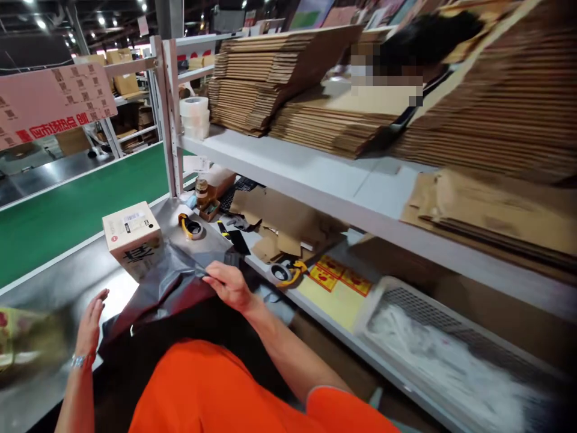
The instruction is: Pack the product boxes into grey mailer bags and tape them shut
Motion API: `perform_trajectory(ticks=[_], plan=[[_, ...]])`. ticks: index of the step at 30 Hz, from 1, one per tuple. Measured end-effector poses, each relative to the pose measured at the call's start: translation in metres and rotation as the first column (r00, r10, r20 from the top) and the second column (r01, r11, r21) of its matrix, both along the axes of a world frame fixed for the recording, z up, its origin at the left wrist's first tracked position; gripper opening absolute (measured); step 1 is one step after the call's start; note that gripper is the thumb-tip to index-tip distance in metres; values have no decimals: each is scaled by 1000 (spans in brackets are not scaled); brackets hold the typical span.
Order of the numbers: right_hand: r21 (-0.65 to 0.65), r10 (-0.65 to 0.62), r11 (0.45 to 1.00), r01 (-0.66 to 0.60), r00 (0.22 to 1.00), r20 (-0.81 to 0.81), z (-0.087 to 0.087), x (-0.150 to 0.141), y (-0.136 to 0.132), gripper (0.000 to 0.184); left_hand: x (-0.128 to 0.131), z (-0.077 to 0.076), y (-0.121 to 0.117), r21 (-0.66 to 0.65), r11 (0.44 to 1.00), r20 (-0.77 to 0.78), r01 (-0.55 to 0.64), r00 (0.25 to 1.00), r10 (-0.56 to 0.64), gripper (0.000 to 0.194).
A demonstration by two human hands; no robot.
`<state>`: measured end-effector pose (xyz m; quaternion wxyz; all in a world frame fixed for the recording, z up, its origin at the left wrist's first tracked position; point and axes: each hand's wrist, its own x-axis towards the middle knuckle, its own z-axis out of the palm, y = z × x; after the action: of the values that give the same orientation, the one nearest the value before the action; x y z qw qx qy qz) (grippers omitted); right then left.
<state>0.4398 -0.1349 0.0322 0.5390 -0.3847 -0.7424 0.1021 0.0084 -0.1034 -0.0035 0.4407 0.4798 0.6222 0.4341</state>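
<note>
My right hand (229, 285) pinches the edge of a dark plastic bag (166, 282), which hangs in folds in front of my body. To the left, my left hand (90, 328) is held up with its fingers stretched out, apart from the bag, and a bracelet shows at its wrist. A cream printed box (131, 236) stands on the metal table (49, 273) just beyond the bag, which covers part of its lower right side. Behind the bag, a yellow tape dispenser (191, 227) lies on the table.
Stacks of flattened cardboard boxes (246, 90) and tape rolls (195, 117) fill the upper shelf (288, 171). Below sit another tape dispenser (288, 273), red-yellow labels (333, 275) and a grey basket (383, 294) of plastic bags. A blurred yellowish package (31, 337) lies far left. Someone's dark hair (428, 42) shows behind the stacks.
</note>
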Motion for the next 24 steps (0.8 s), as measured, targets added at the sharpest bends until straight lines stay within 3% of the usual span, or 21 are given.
perform_trajectory(ticks=[3, 6, 8, 11, 13, 15, 18, 21, 24], plan=[[5, 141, 989, -145, 968, 206, 7, -19, -4, 24, 38, 40, -7, 232, 960, -93, 154, 986, -136, 76], [14, 243, 963, -268, 894, 377, 13, -38, -6, 23, 91, 75, -13, 427, 796, -187, 430, 903, -387, 88], [18, 269, 952, -305, 865, 423, 16, -45, -6, 24, 120, 82, -13, 428, 665, -248, 612, 787, -565, 78], [-47, 305, 948, -315, 853, 424, 14, -41, -5, 28, 138, 70, -6, 340, 530, -328, 776, 627, -707, 31], [-132, 333, 942, -307, 836, 435, 7, -29, -2, 33, 137, 56, -3, 323, 526, -403, 787, 617, -676, 9], [-176, 318, 948, -265, 827, 464, -3, -15, 0, 30, 132, 48, -3, 327, 558, -480, 763, 643, -597, 9], [-141, 191, 980, -140, 860, 472, -18, 3, 2, 18, 126, 49, -12, 275, 634, -525, 723, 666, -531, 17], [-70, 64, 997, -39, 910, 410, -27, 9, 3, 12, 126, 61, -24, 40, 718, -474, 695, 646, -599, 36], [-9, 19, 1000, -17, 929, 370, -30, 4, 4, 17, 127, 69, -33, -238, 708, -298, 665, 644, -705, 50]])
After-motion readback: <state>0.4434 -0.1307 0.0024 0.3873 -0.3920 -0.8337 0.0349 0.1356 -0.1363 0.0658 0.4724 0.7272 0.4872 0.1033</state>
